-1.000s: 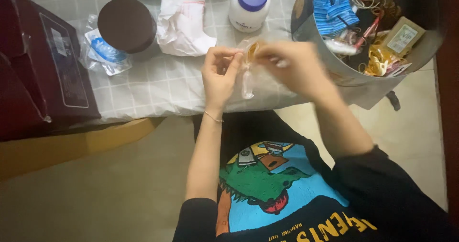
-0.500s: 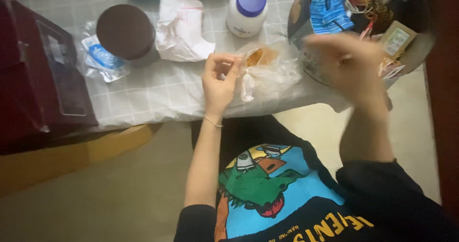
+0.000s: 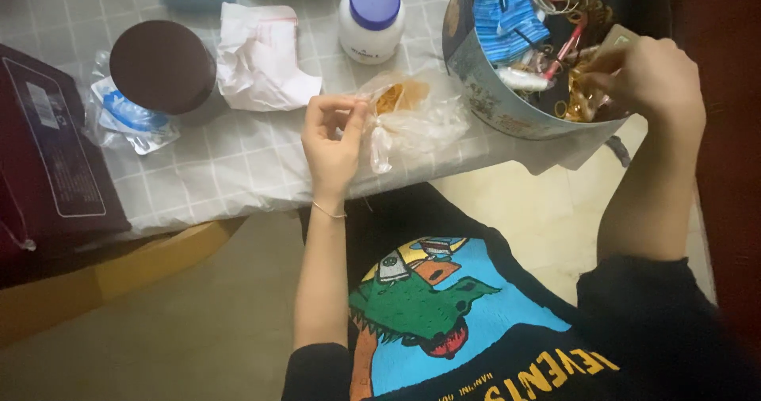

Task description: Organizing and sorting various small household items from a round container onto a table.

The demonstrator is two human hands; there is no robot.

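In the head view, the left hand [image 3: 333, 143] kept its pinch on the mouth of the crumpled clear plastic bag with orange contents [image 3: 412, 116], which lay on the grey checked counter [image 3: 238, 159]. The right hand [image 3: 646, 72] had let go of that bag and swung out to two o'clock, into the round metal tin of mixed small items [image 3: 507, 112]. Its fingers were curled over the yellow bits there; whether they pinched anything could not be told. So the bag was held by one hand only.
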